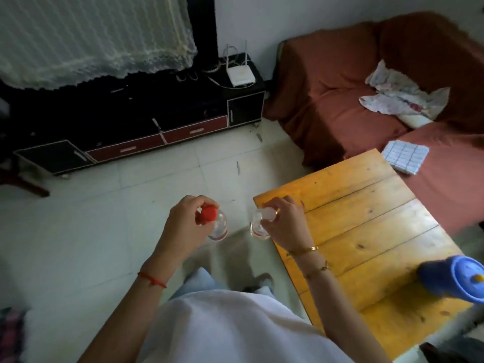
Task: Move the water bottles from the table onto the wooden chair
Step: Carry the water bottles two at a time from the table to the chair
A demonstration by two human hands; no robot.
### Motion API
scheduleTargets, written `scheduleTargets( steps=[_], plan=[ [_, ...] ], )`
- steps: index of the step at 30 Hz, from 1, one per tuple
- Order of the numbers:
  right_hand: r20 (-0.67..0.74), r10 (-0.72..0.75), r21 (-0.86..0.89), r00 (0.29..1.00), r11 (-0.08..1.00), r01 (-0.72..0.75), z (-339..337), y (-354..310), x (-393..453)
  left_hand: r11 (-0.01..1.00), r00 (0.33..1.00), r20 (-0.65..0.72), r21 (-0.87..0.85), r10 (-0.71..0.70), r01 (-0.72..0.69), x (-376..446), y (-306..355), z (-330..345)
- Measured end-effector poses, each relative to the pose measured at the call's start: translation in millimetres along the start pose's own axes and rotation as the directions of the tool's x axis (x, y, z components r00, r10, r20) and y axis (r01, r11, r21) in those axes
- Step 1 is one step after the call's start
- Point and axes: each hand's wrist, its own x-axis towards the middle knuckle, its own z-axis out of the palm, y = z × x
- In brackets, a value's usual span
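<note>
- Tiled floor [104,218] lies below, past the wooden table's [366,231] corner.
- My left hand [183,226] clamps the red-capped bottle [216,224]; my right hand [284,222] clamps the clear-capped bottle [259,226].
- Pinching near the caps, either could slip.

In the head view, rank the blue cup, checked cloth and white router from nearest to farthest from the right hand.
1. blue cup: on the table, right of the right hand.
2. checked cloth: on the sofa beyond the table.
3. white router: on the dark cabinet, far back.

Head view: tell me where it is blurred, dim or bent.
Head view: the blue bottle at the right edge is smeared; the TV stand is dim; the table edges splay with the wide lens; both hands, left and right, and their bottles stay fairly sharp.
</note>
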Motion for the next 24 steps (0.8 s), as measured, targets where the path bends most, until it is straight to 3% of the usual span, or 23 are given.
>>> scheduleTargets(
  steps=[7,15,24],
  plan=[
    [0.121,-0.153,-0.014,0.981,0.988,0.156,75,-106,19,0.992,0.981,-0.15,-0.05,-0.124,0.117,-32,-83,-90],
    [0.211,-0.241,0.063,0.947,0.97,0.233,189,-232,30,0.981,0.945,-0.265,-0.031,-0.193,0.192,-59,-191,-197],
    [0.343,-0.448,0.124,0.826,0.893,0.433,287,-370,52,0.935,0.841,-0.413,-0.102,-0.351,0.34,-81,-293,-298]
  ],
)
